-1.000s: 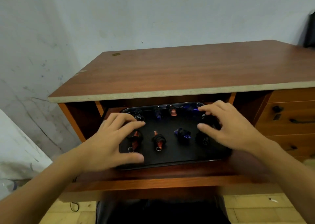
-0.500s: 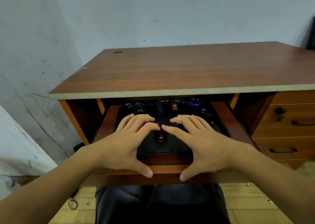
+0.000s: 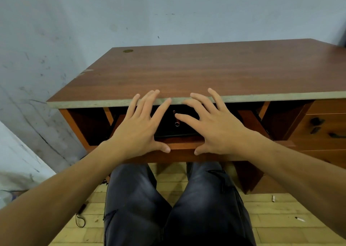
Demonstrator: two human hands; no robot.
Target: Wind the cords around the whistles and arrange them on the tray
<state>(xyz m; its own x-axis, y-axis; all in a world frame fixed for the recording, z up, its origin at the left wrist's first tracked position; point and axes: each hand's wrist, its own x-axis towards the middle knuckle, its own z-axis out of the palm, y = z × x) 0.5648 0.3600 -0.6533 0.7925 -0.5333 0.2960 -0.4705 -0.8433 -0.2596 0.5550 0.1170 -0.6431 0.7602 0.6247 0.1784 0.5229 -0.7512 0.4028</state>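
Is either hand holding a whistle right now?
No, the left hand and right hand are spread open, fingers straight, above the tray.

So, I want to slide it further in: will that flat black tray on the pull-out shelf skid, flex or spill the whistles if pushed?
The flat black tray looks rigid and thin, so it should probably slide rather than flex. Its rim seems low, and the small red whistle lying loose on it may roll. Both the left hand and right hand have straight, spread fingers, so a gentle push seems wise.
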